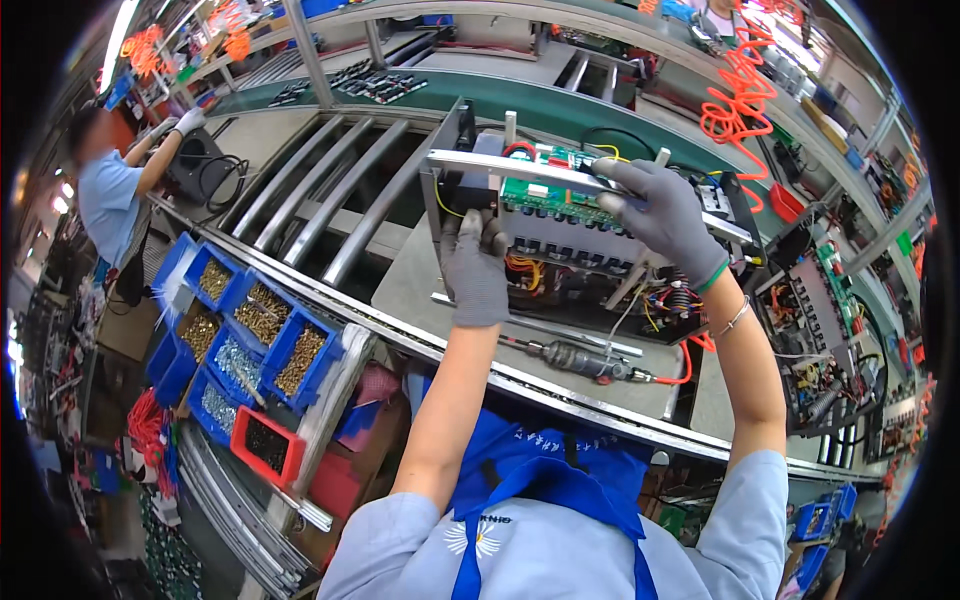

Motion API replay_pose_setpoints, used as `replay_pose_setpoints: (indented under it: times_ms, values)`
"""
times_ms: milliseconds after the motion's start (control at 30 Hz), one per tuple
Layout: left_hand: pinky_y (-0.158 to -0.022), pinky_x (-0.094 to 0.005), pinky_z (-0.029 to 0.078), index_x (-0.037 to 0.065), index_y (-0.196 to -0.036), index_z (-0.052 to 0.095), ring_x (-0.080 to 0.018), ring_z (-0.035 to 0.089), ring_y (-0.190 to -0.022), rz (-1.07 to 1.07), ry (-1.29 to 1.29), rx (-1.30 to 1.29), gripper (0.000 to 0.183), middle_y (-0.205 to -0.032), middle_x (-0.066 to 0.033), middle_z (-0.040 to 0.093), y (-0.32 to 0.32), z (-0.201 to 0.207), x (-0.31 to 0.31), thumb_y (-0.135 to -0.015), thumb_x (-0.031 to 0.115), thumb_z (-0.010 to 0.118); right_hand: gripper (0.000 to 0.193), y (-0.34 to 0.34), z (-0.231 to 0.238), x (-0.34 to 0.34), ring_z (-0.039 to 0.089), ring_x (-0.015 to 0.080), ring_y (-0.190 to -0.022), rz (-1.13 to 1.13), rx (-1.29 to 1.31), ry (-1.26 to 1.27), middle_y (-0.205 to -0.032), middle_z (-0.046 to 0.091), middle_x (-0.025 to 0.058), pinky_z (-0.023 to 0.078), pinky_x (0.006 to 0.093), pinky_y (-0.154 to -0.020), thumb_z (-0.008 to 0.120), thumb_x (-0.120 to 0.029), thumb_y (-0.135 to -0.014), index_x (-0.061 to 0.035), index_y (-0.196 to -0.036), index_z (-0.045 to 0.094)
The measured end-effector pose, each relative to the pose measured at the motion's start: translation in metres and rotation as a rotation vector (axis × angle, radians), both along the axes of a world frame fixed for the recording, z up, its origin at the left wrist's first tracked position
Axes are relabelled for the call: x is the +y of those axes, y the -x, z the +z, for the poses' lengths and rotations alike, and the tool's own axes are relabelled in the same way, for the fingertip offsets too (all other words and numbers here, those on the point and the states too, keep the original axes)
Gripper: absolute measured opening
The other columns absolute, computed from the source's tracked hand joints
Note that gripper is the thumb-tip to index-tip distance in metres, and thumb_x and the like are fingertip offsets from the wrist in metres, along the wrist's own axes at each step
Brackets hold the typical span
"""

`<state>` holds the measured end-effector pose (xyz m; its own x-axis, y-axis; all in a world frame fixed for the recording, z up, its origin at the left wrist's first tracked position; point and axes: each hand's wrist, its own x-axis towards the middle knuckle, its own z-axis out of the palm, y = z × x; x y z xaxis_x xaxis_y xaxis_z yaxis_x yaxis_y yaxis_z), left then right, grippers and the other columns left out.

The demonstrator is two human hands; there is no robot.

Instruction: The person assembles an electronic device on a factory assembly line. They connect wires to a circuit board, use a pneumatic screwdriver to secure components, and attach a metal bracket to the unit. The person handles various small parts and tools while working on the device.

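Observation:
An open electronic unit stands before me, with a green circuit board, a row of black components and coloured wires. A silver metal bar runs along its top. My right hand, in a grey glove, is closed at this bar, thumb below and fingers above. At the unit's left end, my left hand, also gloved, has its fingers bent up against a black block; what they pinch is hidden. An air screwdriver with an orange hose lies on the near side of the bench.
Metal rollers lie to the left. Blue bins of screws and a red bin stand near left. Another open unit is at the right. An orange coiled hose hangs behind. A co-worker stands far left.

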<state>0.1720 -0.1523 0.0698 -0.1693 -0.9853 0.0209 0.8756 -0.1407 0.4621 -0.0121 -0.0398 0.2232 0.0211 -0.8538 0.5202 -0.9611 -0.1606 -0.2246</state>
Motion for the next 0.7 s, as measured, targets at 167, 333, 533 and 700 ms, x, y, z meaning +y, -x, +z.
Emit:
replay_pose_setpoints:
  times_ms: [167, 333, 533, 700]
  values:
    - [-0.056, -0.0237, 0.053, 0.011, -0.106, 0.061, -0.0104, 0.063, -0.073, -0.03, -0.205, 0.246, 0.015, -0.089, -0.0017, 0.067, 0.002, 0.003, -0.007, -0.093, 0.018, 0.059, 0.03, 0.003, 0.003, -0.009, 0.064, 0.0311, -0.084, 0.044, 0.035, 0.005, -0.095, 0.066, 0.0101, 0.051, 0.0382, -0.07, 0.066, -0.025, -0.083, -0.0168, -0.112, 0.068]
    - [-0.063, -0.0266, 0.052, 0.009, -0.106, 0.06, -0.0122, 0.063, -0.075, -0.101, 0.004, 0.243, 0.014, -0.087, -0.0044, 0.066, -0.004, -0.002, 0.005, -0.092, 0.014, 0.058, 0.03, 0.005, 0.006, -0.008, 0.065, 0.0301, -0.085, 0.055, -0.016, -0.007, -0.098, 0.067, 0.01, 0.051, 0.0361, -0.071, 0.066, -0.022, -0.083, -0.0159, -0.113, 0.068]
    - [-0.076, -0.0269, 0.049, 0.001, -0.095, 0.063, -0.0143, 0.061, -0.085, -0.104, 0.766, -0.759, 0.019, -0.093, -0.0072, 0.064, -0.051, -0.002, 0.048, -0.082, 0.0, 0.05, 0.031, -0.007, 0.006, -0.012, 0.063, 0.0303, -0.088, -0.007, 0.072, -0.019, -0.096, 0.065, 0.0111, 0.048, 0.0379, -0.075, 0.065, -0.022, -0.083, -0.0137, -0.112, 0.067]
    - [-0.083, -0.0314, 0.049, 0.001, -0.098, 0.064, -0.018, 0.062, -0.093, -0.101, 0.902, -1.082, 0.018, -0.094, -0.009, 0.065, -0.149, -0.003, 0.05, -0.084, 0.011, 0.057, 0.046, -0.017, 0.008, 0.002, 0.057, 0.0304, -0.108, 0.061, 0.223, 0.262, -0.118, 0.059, 0.0167, 0.044, 0.0376, -0.093, 0.064, -0.012, -0.083, -0.0031, -0.127, 0.057]
